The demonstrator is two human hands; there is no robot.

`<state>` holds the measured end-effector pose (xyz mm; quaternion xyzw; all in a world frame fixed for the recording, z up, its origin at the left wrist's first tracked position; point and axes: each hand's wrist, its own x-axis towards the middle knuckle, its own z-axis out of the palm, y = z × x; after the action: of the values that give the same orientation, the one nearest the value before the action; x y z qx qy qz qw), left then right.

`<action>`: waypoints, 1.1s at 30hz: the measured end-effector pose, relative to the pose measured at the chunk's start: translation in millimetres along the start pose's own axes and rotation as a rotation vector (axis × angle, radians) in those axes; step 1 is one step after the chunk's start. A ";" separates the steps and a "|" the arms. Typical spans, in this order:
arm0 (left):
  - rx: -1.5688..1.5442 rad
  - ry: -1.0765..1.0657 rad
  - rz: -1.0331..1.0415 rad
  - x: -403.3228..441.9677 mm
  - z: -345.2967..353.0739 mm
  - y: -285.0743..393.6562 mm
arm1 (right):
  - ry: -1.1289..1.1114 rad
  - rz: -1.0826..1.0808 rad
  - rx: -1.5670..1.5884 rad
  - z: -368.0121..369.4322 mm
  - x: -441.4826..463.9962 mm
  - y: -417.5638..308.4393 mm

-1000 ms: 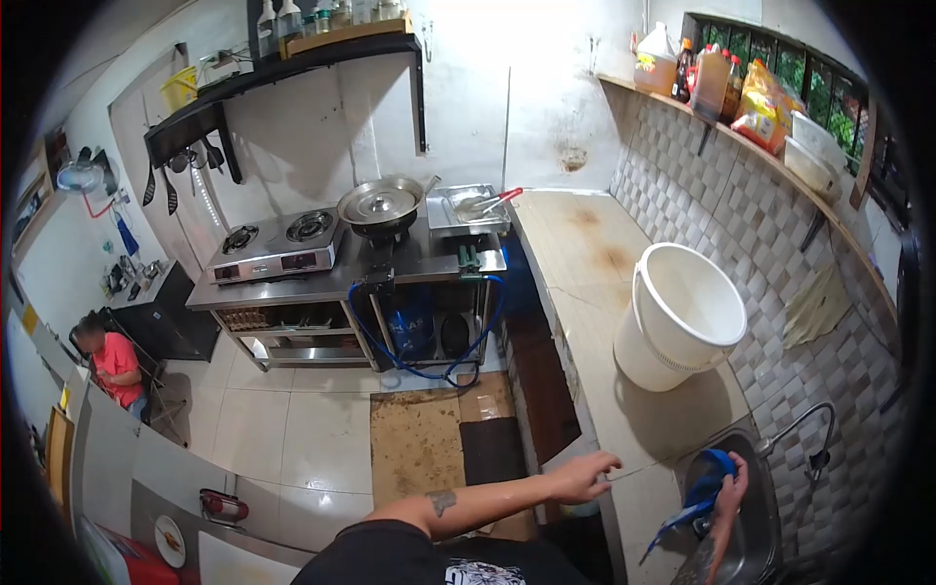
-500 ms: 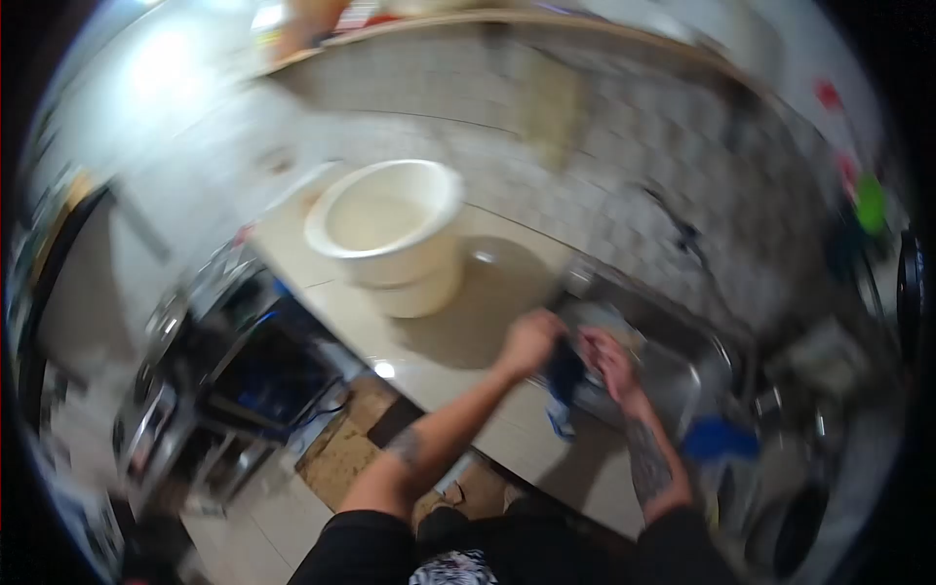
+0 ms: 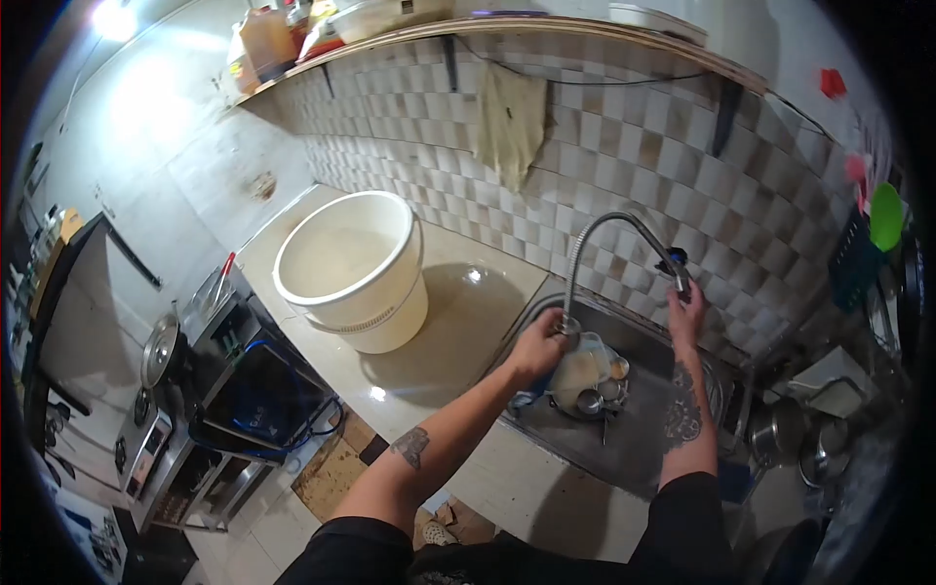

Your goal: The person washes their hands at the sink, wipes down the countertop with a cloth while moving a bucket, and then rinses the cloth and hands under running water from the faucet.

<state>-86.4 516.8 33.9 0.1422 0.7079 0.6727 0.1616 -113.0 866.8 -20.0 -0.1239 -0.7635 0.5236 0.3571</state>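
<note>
A flexible metal faucet (image 3: 624, 218) arches from the wall over the sink (image 3: 639, 458). My left hand (image 3: 543, 345) is closed around the faucet's spout end, above the dishes. At the wall, my right hand (image 3: 686, 312) has its fingers closed about the faucet's tap (image 3: 677, 268). Below my left hand, a clear plastic container (image 3: 579, 375), small metal cups (image 3: 591, 401) and other dishes lie heaped in the sink. Something blue (image 3: 527, 398) shows at the sink's left side, partly hidden by my left hand and forearm. I cannot make out any running water.
A large cream bucket (image 3: 390, 317) stands on the tiled counter (image 3: 458, 361), left of the sink. A yellowish cloth (image 3: 511, 122) hangs on the tiled wall under a shelf (image 3: 585, 27). The stove (image 3: 255, 390) is at the left; pots (image 3: 777, 434) stand at the right.
My hands were close together at the sink's near left edge, with a dark blue item at them. They have separated: left to the spout, right up to the tap. The view has shifted and sharpened.
</note>
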 end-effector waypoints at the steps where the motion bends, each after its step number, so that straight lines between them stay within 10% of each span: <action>1: 0.001 0.016 -0.002 -4.8 -0.9 4.3 | -0.014 -0.002 0.008 -2.1 -1.0 6.1; 3: -0.087 -0.198 -0.034 -16.6 -2.9 14.3 | 0.216 -0.406 -0.725 -7.9 -14.9 16.9; 5: -0.022 -0.124 0.029 -23.2 -7.0 8.4 | 0.287 0.011 -0.352 20.9 -44.7 78.2; 6: 0.045 -0.061 0.089 -26.1 -8.0 2.1 | 0.165 0.228 0.339 43.9 -72.6 62.4; 7: 0.006 0.009 0.170 -27.7 -6.7 -14.9 | -0.386 0.195 0.356 38.9 -99.6 70.6; 11: 0.171 0.248 -0.179 -25.4 16.0 -77.0 | -0.672 0.218 0.826 96.2 -223.5 -31.1; 16: -0.150 0.284 0.046 -34.7 20.3 -47.0 | -0.900 0.147 0.134 99.7 -216.1 -12.2; 19: -0.226 0.734 -0.113 -47.1 2.1 -31.7 | -1.019 0.176 0.046 109.8 -186.2 -4.2; 23: 0.245 0.728 -0.554 -34.9 1.8 -86.3 | -0.831 0.099 -0.197 118.8 -168.1 -79.7; 26: -0.083 0.575 -0.495 -8.0 14.5 -140.7 | -0.773 -0.023 0.054 142.9 -171.4 -59.4; 29: -0.690 0.593 -0.585 -17.8 19.4 -82.2 | -0.628 0.541 0.710 150.1 -183.1 -61.0; 33: -0.295 0.641 -0.278 16.5 35.1 -96.5 | -0.107 0.513 0.830 154.4 -183.9 -24.5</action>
<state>-85.1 550.2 -64.6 -0.1978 0.6306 0.7494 0.0402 -81.4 643.1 -105.0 -0.1284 -0.4525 0.8604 0.1961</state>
